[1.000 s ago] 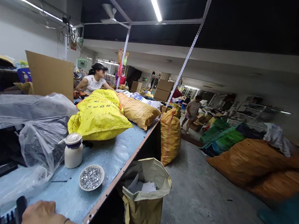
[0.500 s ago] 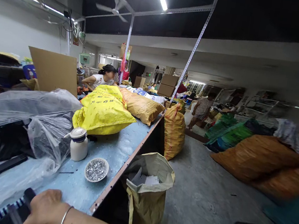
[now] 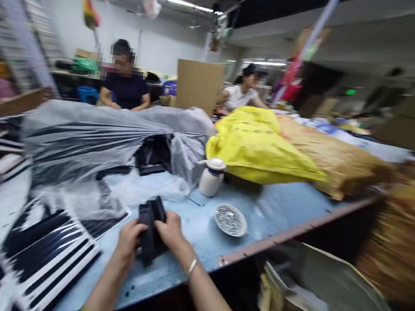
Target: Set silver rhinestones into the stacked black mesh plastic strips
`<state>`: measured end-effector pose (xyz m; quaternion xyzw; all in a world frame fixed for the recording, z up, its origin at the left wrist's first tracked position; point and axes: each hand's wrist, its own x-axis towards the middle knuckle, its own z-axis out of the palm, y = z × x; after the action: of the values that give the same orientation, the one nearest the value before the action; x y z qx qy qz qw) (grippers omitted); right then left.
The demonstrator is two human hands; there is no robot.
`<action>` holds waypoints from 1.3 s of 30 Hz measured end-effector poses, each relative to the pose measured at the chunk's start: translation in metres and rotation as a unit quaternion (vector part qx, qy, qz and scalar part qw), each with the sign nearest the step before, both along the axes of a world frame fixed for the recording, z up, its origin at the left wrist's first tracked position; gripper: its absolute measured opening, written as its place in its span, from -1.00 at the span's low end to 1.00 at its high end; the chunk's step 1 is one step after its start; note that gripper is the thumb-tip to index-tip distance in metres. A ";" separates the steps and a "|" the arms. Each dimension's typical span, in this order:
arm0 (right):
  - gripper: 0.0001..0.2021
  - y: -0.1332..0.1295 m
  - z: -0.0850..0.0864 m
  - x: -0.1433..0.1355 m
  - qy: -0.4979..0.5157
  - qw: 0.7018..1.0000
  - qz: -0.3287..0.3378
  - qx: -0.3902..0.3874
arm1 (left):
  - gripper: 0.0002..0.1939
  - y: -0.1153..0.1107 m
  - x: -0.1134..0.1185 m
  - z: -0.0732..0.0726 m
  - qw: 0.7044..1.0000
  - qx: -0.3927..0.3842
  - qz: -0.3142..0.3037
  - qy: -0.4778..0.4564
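Both hands hold a bundle of black strips (image 3: 149, 235) just above the near edge of the blue table. My left hand (image 3: 129, 240) is closed on its left side, thumb on top. From the right, my right hand (image 3: 172, 230) grips it with the fingers wrapped around. Motion blur hides the exact kind of the strips. To the right of the hands sits a white bowl (image 3: 229, 220) of small shiny metal pieces. Behind it stands a white lidded jar (image 3: 211, 177). More black strips on white sheets (image 3: 57, 258) lie to the left.
Clear plastic sheeting (image 3: 92, 124) covers a dark pile beyond the hands. A yellow sack (image 3: 262, 148) and a tan sack (image 3: 331, 157) lie on the blue table (image 3: 285, 207). An open sack (image 3: 326, 301) stands at the table's right side. Two people sit across the table.
The view has swung left, bringing the striped sheets and another seated person into sight. My left hand has come into view on the black bundle, which my right hand was holding before.
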<state>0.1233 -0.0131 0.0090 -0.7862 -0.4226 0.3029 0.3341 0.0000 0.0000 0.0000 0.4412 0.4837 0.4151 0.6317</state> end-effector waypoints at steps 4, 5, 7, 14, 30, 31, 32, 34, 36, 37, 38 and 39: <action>-0.67 0.012 -0.007 -0.001 0.029 0.999 0.001 0.029 | -0.45 0.013 -0.002 -0.009 0.999 0.022 0.032 -0.007; -0.65 0.011 -0.006 -0.003 0.040 0.999 0.000 0.036 | -0.46 0.011 -0.002 -0.008 0.999 0.016 0.042 -0.009; -0.60 0.007 -0.001 -0.008 0.061 0.997 0.004 0.051 | -0.51 0.005 -0.006 -0.004 0.998 -0.007 0.045 -0.054; -0.68 0.000 0.008 -0.016 0.067 0.995 0.033 0.064 | -0.65 -0.003 -0.023 0.005 0.977 -0.064 0.032 -0.201; -0.38 -0.005 -0.014 -0.038 0.188 0.969 -0.022 0.159 | -0.62 -0.018 -0.033 0.016 0.991 0.007 0.084 -0.105; -0.38 -0.007 -0.012 -0.045 0.205 0.964 -0.028 0.165 | -0.59 -0.021 -0.036 0.020 0.989 0.018 0.097 -0.109; -0.39 -0.010 -0.009 -0.052 0.220 0.960 -0.031 0.170 | -0.54 -0.025 -0.040 0.024 0.985 0.025 0.109 -0.134; -0.40 -0.016 -0.004 -0.064 0.248 0.952 -0.032 0.179 | -0.40 -0.031 -0.048 0.032 0.967 0.017 0.133 -0.216; -0.46 -0.022 0.001 -0.075 0.262 0.948 -0.022 0.178 | -0.28 -0.037 -0.058 0.039 0.943 -0.014 0.142 -0.301; -0.50 -0.025 0.004 -0.079 0.257 0.951 -0.009 0.172 | -0.26 -0.040 -0.065 0.042 0.931 -0.032 0.136 -0.336; -0.52 -0.028 0.008 -0.083 0.242 0.956 0.011 0.164 | -0.27 -0.043 -0.072 0.045 0.922 -0.051 0.125 -0.364; -0.52 -0.032 0.012 -0.087 0.219 0.962 0.037 0.157 | -0.31 -0.047 -0.079 0.047 0.914 -0.067 0.114 -0.384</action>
<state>0.0365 -0.0447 0.0207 -0.6224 -0.4097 0.4099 0.5260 -0.0792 -0.0466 0.0465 0.1465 0.2776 0.5881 0.7454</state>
